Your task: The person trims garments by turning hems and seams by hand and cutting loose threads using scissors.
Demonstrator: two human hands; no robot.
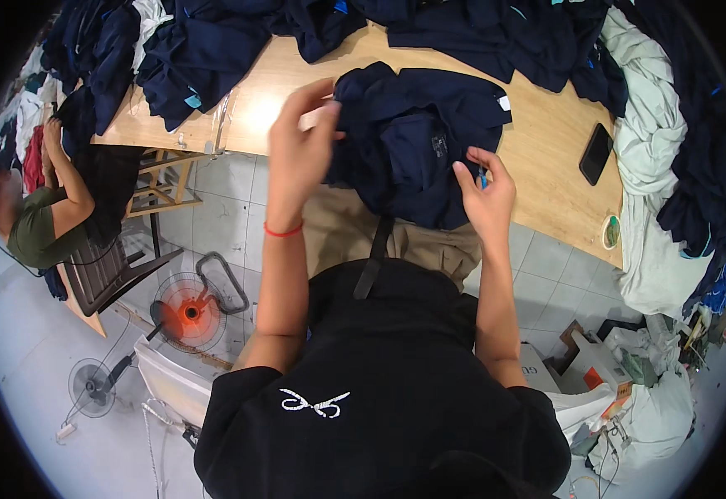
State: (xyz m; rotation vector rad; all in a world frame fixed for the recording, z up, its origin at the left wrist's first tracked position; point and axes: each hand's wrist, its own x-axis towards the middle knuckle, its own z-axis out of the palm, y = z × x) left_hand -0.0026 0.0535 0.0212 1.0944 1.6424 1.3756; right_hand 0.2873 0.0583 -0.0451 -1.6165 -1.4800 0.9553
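A dark navy garment [413, 125] lies bunched over the front edge of the table and onto my lap, with a small white tag [504, 104] at its far right corner. My left hand [303, 145] is raised at the garment's left side, its fingers curved and apart from the thumb, slightly blurred. I see nothing held in it. On the other side, my right hand [490, 191] is closed around a small blue tool [484, 178], mostly hidden by the fingers, beside the garment's right edge. A red string circles my left wrist.
Piles of navy garments [479, 37] line the wooden table's [546, 158] far side. A black phone [595, 155] lies at right, beside pale green cloth [649, 108]. Fans [190, 312] and a chair [101, 266] stand at left, where another person [43, 216] handles red cloth. Boxes [583, 366] sit lower right.
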